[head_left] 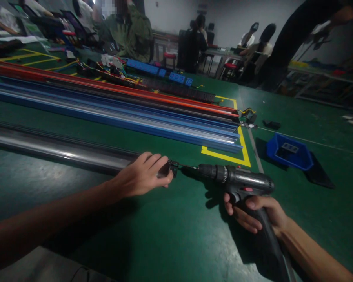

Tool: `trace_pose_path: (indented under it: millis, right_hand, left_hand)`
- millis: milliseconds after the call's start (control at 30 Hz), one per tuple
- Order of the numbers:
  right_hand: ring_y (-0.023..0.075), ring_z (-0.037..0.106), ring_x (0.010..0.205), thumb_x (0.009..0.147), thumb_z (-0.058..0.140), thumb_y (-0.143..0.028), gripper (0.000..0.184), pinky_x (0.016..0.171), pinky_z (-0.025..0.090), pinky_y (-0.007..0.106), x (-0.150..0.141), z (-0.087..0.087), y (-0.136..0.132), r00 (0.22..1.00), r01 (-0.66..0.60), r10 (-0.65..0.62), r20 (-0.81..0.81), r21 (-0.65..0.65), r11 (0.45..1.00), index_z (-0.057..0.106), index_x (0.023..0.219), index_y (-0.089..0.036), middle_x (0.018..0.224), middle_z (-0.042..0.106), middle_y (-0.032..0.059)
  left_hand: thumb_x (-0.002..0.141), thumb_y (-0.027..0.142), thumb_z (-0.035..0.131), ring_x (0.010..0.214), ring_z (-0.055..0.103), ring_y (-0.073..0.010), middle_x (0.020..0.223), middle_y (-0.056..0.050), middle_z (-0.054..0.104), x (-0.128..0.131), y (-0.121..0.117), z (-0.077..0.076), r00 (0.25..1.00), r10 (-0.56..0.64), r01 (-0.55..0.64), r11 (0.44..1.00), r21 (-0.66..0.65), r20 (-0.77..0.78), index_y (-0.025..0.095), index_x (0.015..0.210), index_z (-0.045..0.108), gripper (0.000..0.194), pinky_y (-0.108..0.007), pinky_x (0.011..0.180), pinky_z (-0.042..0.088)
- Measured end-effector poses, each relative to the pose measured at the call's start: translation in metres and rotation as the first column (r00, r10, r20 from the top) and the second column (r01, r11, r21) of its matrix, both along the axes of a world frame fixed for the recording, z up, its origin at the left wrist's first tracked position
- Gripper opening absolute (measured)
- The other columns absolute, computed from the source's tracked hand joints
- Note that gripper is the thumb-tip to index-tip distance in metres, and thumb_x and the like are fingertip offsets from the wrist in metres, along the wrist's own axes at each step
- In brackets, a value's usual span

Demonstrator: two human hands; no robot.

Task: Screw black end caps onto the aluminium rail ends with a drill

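Observation:
My left hand [145, 174] is wrapped over the right end of a long dark metal profile [76, 152] lying on the green table [176, 235]. Small black parts [173, 166] stick out past its fingers at that end. In my right hand [261, 215] is a black cordless drill [247, 181], its fingers round the handle and near the trigger. The drill points left, and its thin bit reaches close to the small black parts. Whether the bit touches them I cannot tell. My palm and fingers hide the profile's tip.
Behind the profile lie long blue profiles [153, 124] and an orange-red one [135, 90]. Wires and blue socket strips [153, 68] sit farther back. A blue tray [291, 160] with small parts stands at the right, beside yellow tape [244, 149]. Several people are in the background.

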State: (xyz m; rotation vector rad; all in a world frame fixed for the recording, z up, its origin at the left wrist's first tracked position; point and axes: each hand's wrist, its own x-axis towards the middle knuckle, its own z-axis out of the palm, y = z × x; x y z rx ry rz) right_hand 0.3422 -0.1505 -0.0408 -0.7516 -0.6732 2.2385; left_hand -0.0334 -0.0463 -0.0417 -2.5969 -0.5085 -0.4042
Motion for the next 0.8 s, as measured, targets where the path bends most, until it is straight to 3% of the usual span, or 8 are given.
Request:
trace_pose_path:
  millis: [267,500,800]
  right_hand:
    - [0.0029,0.044,0.043,0.093,0.056,-0.024,0.030,0.050,0.050,0.019,0.0010,-0.0072,0.0004,0.996,-0.044,0.047,-0.081,0.035,0.998,0.073,0.110,-0.004,0.090,0.072,0.0148]
    - [0.0012,0.041,0.041,0.093,0.056,-0.023,0.030,0.048,0.050,0.017,0.0043,-0.0099,0.0018,0.991,-0.035,0.037,-0.127,0.017,0.999,0.072,0.109,-0.004,0.087,0.068,0.0113]
    - [0.0007,0.042,0.042,0.095,0.057,-0.024,0.028,0.049,0.050,0.016,0.0025,-0.0043,0.0038,0.995,-0.058,0.058,-0.081,0.004,0.998,0.074,0.106,-0.004,0.085,0.068,0.0101]
  left_hand:
    - [0.093,0.034,0.067,0.105,0.060,-0.0270,0.117,-0.013,0.061,0.0004,-0.0018,-0.0024,1.000,-0.002,0.000,0.999,0.039,0.030,0.033,0.118,0.063,0.026,-0.042,0.085,0.047]
    - [0.090,0.030,0.070,0.108,0.059,-0.0266,0.120,-0.012,0.060,-0.0008,-0.0010,-0.0064,1.000,0.013,-0.014,0.999,0.034,0.027,0.034,0.122,0.061,0.033,-0.043,0.087,0.049]
    - [0.094,0.035,0.066,0.107,0.062,-0.0287,0.119,-0.016,0.062,0.0009,-0.0007,-0.0034,0.999,-0.016,0.013,0.997,0.083,0.045,0.031,0.120,0.060,0.027,-0.043,0.084,0.051]
